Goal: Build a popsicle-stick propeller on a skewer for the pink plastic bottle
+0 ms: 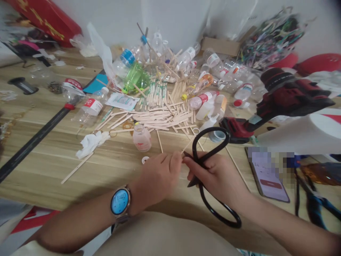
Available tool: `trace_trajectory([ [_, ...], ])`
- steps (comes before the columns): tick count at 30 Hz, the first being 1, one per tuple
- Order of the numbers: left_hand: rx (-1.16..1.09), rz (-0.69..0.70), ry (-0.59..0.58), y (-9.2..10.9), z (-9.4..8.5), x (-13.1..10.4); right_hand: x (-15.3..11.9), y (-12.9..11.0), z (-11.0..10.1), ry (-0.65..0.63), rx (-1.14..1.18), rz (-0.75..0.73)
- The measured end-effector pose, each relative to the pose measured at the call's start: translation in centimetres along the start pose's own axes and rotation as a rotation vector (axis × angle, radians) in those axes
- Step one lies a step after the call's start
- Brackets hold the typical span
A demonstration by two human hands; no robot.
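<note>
My left hand (162, 174), with a watch (119, 201) on the wrist, is closed over the table's front part. A thin wooden stick (187, 145) pokes up from its pinched fingertips. My right hand (220, 174) is wrapped round scissors (211, 141) with large black loop handles, gripping them near the pivot. One loop points up, the other down. Both hands' fingertips meet or nearly meet, and they hide most of the blades and the stick's lower end. Just beyond my left hand stands an uncapped small bottle (141, 138) with pinkish contents.
Loose wooden sticks (162, 119) lie in a heap mid-table, with plastic bottles (135, 78) behind. A red-and-black power tool (282, 96) stands right, above a phone (269, 177). A bottle-tipped dark pole (37, 140) crosses the left. Crumpled tissue (92, 144) lies nearby.
</note>
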State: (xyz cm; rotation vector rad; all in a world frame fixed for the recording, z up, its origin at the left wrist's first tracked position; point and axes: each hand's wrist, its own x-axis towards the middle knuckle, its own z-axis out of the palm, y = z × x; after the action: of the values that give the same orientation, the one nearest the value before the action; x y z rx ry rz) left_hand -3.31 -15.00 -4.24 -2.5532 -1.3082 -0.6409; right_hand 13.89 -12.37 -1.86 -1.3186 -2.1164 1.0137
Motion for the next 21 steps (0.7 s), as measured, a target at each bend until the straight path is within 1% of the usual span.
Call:
trace_trajectory([
  [2,0.1,0.022,0.103,-0.1,0.5,-0.1,0.0,-0.2,0.8,-0.003,0.22,0.154],
  [4,0.155,0.037,0.138,-0.5,0.9,-0.1,0.0,-0.3,1.4,-0.009,0.385,0.27],
  [6,0.175,0.062,0.13,-1.1,1.0,0.1,0.0,-0.2,1.8,-0.03,0.537,0.378],
  [8,0.172,0.079,0.111,-1.6,1.1,0.1,0.1,-0.1,2.3,-0.035,0.674,0.453],
  [10,0.162,0.078,0.112,-1.8,1.3,0.0,0.1,0.0,2.7,-0.002,0.753,0.487],
  [11,0.156,0.074,0.114,-1.8,1.3,-0.1,0.0,0.0,2.9,0.012,0.736,0.476],
  [12,0.145,0.066,0.114,-1.8,1.4,-0.1,0.0,0.1,3.0,0.026,0.671,0.437],
  [13,0.121,0.057,0.107,-1.7,1.4,-0.2,-0.1,0.2,3.0,0.049,0.554,0.371],
  [14,0.074,0.046,0.089,-1.6,1.4,-0.3,-0.2,0.4,2.8,0.093,0.388,0.266],
  [15,-0.002,0.013,0.048,-1.5,1.2,-0.3,-0.3,0.5,2.5,0.142,0.184,0.119],
  [17,-0.223,-0.136,-0.067,-1.4,0.6,-0.2,-0.7,1.0,1.8,0.219,-0.273,-0.257],
  [18,-0.353,-0.271,-0.154,-1.3,0.2,-0.1,-0.9,1.3,1.4,0.22,-0.482,-0.441],
  [19,-0.47,-0.398,-0.192,-1.3,-0.3,0.0,-1.1,1.5,1.0,0.196,-0.648,-0.59],
  [20,-0.575,-0.49,-0.22,-1.3,-0.8,0.1,-1.3,1.7,0.6,0.165,-0.757,-0.685],
  [21,-0.66,-0.539,-0.236,-1.3,-1.3,0.1,-1.6,1.8,0.4,0.141,-0.808,-0.72],
])
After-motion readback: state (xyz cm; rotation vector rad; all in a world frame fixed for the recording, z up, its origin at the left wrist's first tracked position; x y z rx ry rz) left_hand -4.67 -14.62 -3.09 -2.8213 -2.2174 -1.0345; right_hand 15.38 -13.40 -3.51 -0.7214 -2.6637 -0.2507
